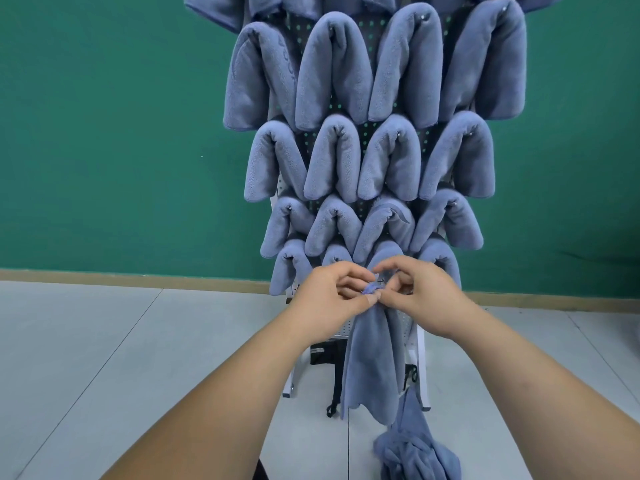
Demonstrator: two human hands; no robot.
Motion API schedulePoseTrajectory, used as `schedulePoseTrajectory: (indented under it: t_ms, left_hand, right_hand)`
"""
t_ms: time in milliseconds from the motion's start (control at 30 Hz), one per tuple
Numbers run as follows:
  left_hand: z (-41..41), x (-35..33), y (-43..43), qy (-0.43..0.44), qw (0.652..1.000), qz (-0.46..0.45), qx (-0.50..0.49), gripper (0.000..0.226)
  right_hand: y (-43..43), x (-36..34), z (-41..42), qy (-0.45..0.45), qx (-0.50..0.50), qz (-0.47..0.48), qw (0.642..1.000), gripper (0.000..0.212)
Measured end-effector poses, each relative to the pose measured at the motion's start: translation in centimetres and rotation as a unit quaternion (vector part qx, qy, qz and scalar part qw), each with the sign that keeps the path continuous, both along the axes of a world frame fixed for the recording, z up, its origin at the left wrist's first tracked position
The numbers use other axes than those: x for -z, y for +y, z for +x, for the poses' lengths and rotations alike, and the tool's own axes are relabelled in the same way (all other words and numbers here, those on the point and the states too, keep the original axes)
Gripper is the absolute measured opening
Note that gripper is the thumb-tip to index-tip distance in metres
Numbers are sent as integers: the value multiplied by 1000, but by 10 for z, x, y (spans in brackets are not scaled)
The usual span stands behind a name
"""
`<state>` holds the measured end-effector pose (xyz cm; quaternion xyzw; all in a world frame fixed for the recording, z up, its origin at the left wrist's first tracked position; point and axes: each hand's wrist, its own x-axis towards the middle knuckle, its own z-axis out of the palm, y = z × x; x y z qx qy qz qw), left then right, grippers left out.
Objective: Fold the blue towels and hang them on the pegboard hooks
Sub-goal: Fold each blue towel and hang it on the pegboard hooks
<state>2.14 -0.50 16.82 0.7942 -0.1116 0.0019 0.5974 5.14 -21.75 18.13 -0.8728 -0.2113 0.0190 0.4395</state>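
A blue towel [375,355] hangs down in front of the lower pegboard [337,327]. My left hand [329,296] and my right hand [419,292] both pinch its bunched top edge, fingertips almost touching. Several folded blue towels [332,74] hang over hooks in rows above, covering most of the board. The hook behind my fingers is hidden. A crumpled blue towel [417,448] lies on the floor below the one I hold.
The pegboard stands on white legs [292,379] against a green wall [114,133]. Black straps [334,393] hang under the board. Pale floor tiles [121,358] spread to the left and right.
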Motion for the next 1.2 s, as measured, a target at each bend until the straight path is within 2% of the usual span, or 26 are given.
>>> schedulePoseTrajectory:
  t_ms: [133,200,467,600,800,967,1100,1200]
  left_hand:
    - [5,2,5,-36,997,62,-6,18]
    - [7,1,8,-47,995,81,-29,17]
    - [6,1,12,-49,981,188,-24,4]
    - [12,-4,29,-79,973,193,-96,6]
    - [24,1,77,-70,963,164,-203,10]
    - [27,6,101,-69,952,173,-244,7]
    - [28,8,103,-85,949,181,-242,9]
    - [28,7,102,-93,950,177,-241,7]
  right_hand:
    - [-5,2,1,87,-61,7,994,8]
    - [-8,3,0,106,-49,7,993,12]
    - [1,9,0,45,-34,-45,997,13]
    - [-12,13,6,57,-33,-73,995,13]
    - [-57,18,19,-17,70,-250,966,14]
    - [-70,18,24,-106,131,-263,950,9]
    - [-66,21,26,-189,171,-337,906,19]
    - [-66,22,26,-192,237,-360,882,19]
